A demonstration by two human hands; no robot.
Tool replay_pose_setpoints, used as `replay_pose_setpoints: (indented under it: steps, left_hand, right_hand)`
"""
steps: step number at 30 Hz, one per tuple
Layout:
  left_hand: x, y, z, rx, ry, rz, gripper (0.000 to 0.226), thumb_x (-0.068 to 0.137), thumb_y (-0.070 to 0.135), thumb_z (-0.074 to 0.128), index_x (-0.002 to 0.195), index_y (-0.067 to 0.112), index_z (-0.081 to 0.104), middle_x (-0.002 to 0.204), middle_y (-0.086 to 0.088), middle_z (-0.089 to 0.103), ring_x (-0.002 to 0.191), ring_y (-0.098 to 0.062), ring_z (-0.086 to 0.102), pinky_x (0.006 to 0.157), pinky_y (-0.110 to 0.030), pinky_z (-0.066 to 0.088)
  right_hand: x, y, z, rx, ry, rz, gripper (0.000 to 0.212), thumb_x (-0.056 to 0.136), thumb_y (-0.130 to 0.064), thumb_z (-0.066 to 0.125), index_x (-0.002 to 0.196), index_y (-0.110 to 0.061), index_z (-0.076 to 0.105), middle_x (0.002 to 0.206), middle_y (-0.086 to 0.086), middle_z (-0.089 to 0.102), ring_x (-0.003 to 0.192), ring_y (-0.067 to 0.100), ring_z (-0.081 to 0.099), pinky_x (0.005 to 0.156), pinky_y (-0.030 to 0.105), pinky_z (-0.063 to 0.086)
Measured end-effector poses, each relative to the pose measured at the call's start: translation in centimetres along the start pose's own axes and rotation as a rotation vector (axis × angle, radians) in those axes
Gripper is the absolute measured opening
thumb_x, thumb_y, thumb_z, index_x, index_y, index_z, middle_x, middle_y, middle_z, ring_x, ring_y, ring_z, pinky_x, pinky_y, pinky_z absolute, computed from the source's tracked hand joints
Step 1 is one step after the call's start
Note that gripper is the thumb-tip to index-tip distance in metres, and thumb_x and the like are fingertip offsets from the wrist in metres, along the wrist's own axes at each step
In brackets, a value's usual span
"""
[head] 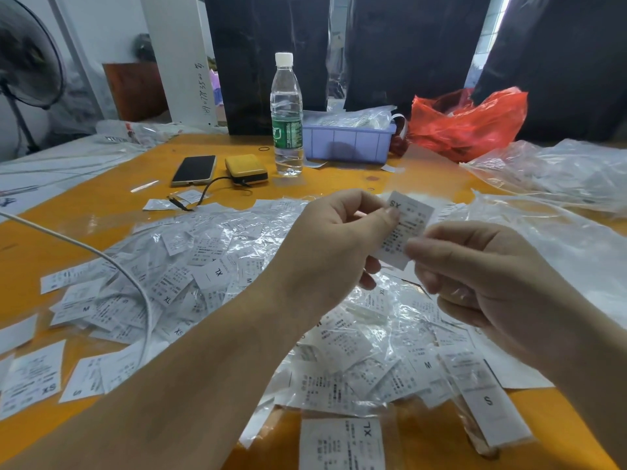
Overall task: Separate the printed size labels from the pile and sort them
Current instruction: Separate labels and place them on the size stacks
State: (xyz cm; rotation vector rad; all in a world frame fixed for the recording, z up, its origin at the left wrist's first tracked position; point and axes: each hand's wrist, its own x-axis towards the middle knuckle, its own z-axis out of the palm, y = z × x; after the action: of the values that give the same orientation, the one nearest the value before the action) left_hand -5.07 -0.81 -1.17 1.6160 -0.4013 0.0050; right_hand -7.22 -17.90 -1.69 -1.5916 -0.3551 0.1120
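Both hands hold one white label (403,228) up above the pile (217,266) on the table (84,205), the left hand (336,245) pinching its top and the right hand (475,276) its lower edge, probably to read its size.

Both forearms bare — no sleeves, watch or rings; left hand (334,242), right hand (481,279).
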Motion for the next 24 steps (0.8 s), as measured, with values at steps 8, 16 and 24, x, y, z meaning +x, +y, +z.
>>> replay_pose_setpoints:
  steps: [8, 16, 24]
  left_hand:
    - [0.23, -0.22, -0.06, 0.023, 0.014, -0.065, 0.017, 0.095, 0.021, 0.061, 0.086, 0.007, 0.068, 0.074, -0.004, 0.064, 0.058, -0.01, 0.054, 0.052, -0.025, 0.049]
    - [0.24, -0.14, -0.03, 0.049, -0.032, -0.071, 0.027, 0.082, 0.045, 0.066, 0.09, 0.02, 0.07, 0.08, 0.002, 0.07, 0.072, -0.007, 0.06, 0.064, -0.022, 0.043]
    - [0.2, -0.27, -0.08, -0.001, -0.015, -0.049, 0.011, 0.091, 0.023, 0.066, 0.089, 0.017, 0.075, 0.074, 0.007, 0.071, 0.059, 0.006, 0.058, 0.052, -0.006, 0.041]
  right_hand:
    - [0.23, 0.51, 0.23, -0.023, 0.094, -0.049, 0.012, 0.065, -0.025, 0.071, 0.068, -0.014, 0.072, 0.052, 0.005, 0.049, 0.037, 0.01, 0.024, 0.037, 0.019, 0.019]
    - [0.06, 0.76, 0.03, -0.213, 0.076, -0.081, 0.011, 0.082, -0.02, 0.073, 0.073, -0.015, 0.073, 0.054, 0.001, 0.054, 0.038, 0.009, 0.03, 0.038, 0.02, 0.024]
    - [0.16, 0.55, 0.14, -0.205, 0.169, -0.16, 0.028, 0.073, -0.037, 0.067, 0.074, -0.008, 0.069, 0.053, 0.002, 0.051, 0.038, 0.004, 0.032, 0.039, 0.013, 0.027]
